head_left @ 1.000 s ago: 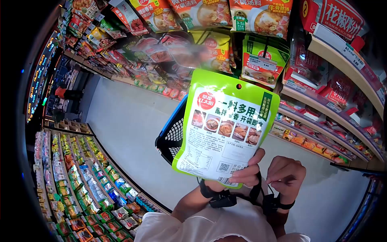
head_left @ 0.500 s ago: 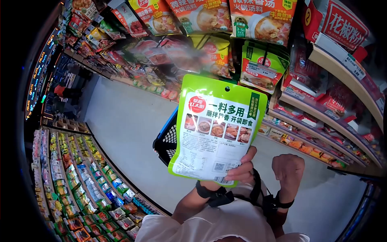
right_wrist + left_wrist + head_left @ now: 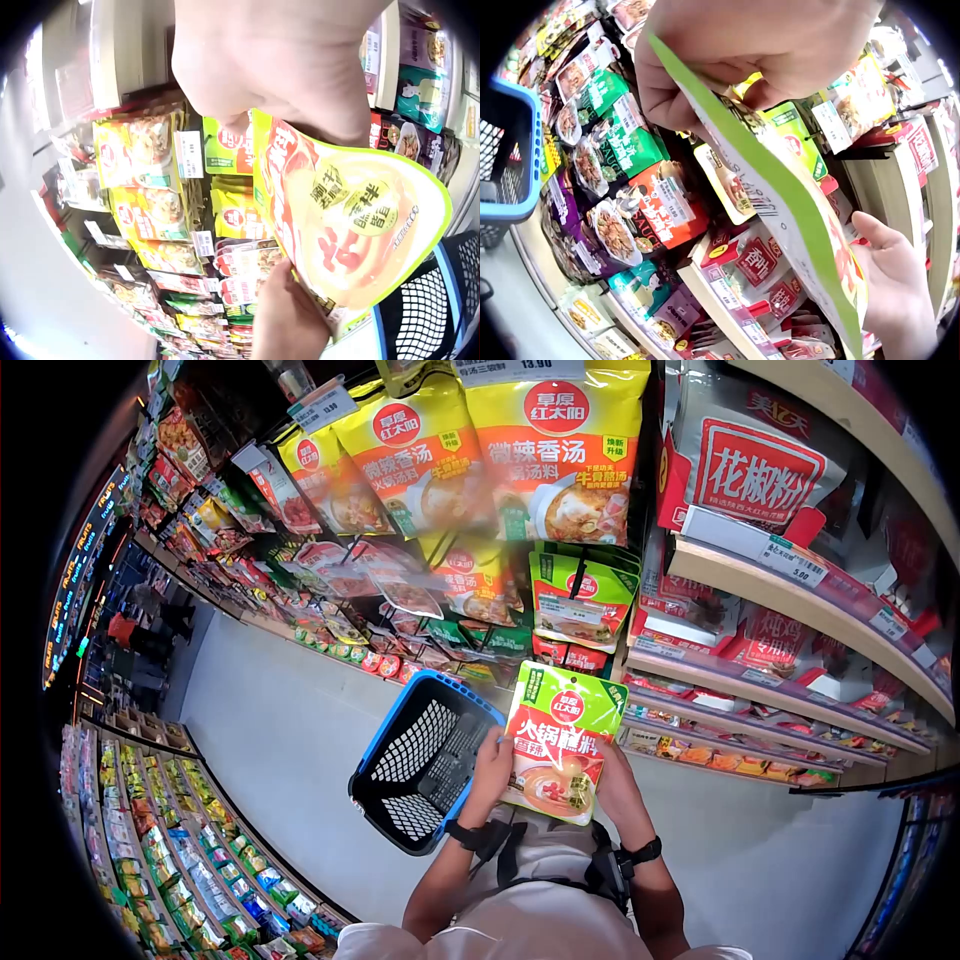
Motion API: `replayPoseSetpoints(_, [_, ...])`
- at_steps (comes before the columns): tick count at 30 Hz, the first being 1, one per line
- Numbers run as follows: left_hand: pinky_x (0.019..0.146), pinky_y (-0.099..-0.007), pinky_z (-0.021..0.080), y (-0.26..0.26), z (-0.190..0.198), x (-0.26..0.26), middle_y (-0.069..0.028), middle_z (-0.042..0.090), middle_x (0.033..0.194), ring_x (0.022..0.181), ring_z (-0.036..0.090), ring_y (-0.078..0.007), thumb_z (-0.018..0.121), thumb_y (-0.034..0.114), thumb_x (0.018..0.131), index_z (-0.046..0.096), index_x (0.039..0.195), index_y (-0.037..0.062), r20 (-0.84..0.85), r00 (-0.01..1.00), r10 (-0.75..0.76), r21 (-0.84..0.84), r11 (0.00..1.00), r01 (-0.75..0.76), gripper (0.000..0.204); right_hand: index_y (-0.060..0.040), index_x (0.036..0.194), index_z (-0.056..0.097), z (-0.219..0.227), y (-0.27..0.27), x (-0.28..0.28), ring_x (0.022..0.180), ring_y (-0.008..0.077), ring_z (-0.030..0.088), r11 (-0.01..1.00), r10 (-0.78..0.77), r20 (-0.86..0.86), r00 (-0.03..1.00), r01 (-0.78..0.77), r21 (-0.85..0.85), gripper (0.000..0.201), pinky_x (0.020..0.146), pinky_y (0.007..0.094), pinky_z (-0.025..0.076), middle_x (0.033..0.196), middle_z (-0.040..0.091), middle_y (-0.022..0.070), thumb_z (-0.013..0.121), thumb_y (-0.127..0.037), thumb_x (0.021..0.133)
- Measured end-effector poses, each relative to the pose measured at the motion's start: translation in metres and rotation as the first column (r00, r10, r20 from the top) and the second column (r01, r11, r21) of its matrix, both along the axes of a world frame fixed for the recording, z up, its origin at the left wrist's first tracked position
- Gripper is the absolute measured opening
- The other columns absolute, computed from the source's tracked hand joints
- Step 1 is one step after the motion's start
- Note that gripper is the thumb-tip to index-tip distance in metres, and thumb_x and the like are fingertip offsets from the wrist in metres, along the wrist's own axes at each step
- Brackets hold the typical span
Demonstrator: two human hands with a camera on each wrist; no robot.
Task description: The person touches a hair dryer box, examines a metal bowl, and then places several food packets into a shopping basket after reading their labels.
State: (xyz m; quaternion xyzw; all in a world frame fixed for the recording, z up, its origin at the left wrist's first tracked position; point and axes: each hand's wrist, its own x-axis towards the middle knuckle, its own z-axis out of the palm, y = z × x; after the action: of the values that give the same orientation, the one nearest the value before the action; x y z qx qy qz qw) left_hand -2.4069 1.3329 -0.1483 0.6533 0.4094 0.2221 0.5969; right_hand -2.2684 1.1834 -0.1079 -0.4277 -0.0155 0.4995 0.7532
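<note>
A green-edged packet of hot-pot dipping sauce (image 3: 565, 745) is held up before my body, its red-and-white printed front facing the head camera. My left hand (image 3: 490, 770) grips its left edge, and my right hand (image 3: 620, 790) grips the opposite edge. Seen from the left wrist, the packet (image 3: 780, 202) is nearly edge-on, with the left hand (image 3: 757, 52) curled over its top end. In the right wrist view the right hand (image 3: 281, 67) holds one end, while the left hand (image 3: 289, 315) has its thumb at the lower edge.
A blue-rimmed black shopping basket (image 3: 425, 760) is close beside my left hand. Yellow-orange soup-base packets (image 3: 555, 455) hang ahead on a rack, with green packets (image 3: 583, 595) below. Curved shelves (image 3: 800, 600) rise at right. Another stocked shelf (image 3: 170, 850) runs along the left.
The packet has been turned from its back to its front and lowered. My right hand, free before, now holds it too. The head view has shifted, showing more of the rack and the basket.
</note>
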Motion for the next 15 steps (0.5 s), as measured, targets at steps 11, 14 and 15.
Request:
replayPoseSetpoints(11, [0.075, -0.0262, 0.043, 0.044, 0.039, 0.066, -0.0071, 0.057, 0.086, 0.081, 0.05, -0.0098, 0.041, 0.013, 0.097, 0.05, 0.098, -0.0004, 0.189, 0.977, 0.097, 0.154, 0.98, -0.127, 0.017, -0.0009, 0.133, 0.039, 0.012, 0.066, 0.054, 0.113, 0.015, 0.05, 0.992, -0.12, 0.358, 0.926, 0.125, 0.009, 0.044, 0.097, 0.0298, 0.038, 0.125, 0.053, 0.0083, 0.046, -0.005, 0.09])
replayPoseSetpoints(14, [0.076, -0.0264, 0.043, 0.051, 0.046, 0.078, -0.0079, 0.057, 0.089, 0.083, 0.051, -0.0102, 0.041, 0.014, 0.098, 0.051, 0.1, -0.0007, 0.204, 0.974, 0.1, 0.161, 0.978, -0.134, 0.018, -0.0002, 0.13, 0.041, 0.014, 0.077, 0.064, 0.112, 0.0147, 0.05, 0.988, -0.148, 0.437, 0.887, 0.156, 0.017, 0.038, 0.096, 0.0294, 0.039, 0.124, 0.054, 0.0087, 0.045, -0.005, 0.092])
replayPoseSetpoints(15, [0.076, -0.0265, 0.043, 0.053, 0.048, 0.081, -0.0082, 0.057, 0.089, 0.083, 0.051, -0.0105, 0.041, 0.014, 0.098, 0.051, 0.1, -0.0008, 0.205, 0.974, 0.096, 0.146, 0.981, -0.127, 0.018, 0.0, 0.129, 0.042, 0.011, 0.08, 0.066, 0.112, 0.0147, 0.051, 0.986, -0.155, 0.437, 0.886, 0.164, 0.017, 0.037, 0.096, 0.0294, 0.039, 0.124, 0.054, 0.0089, 0.045, -0.005, 0.093])
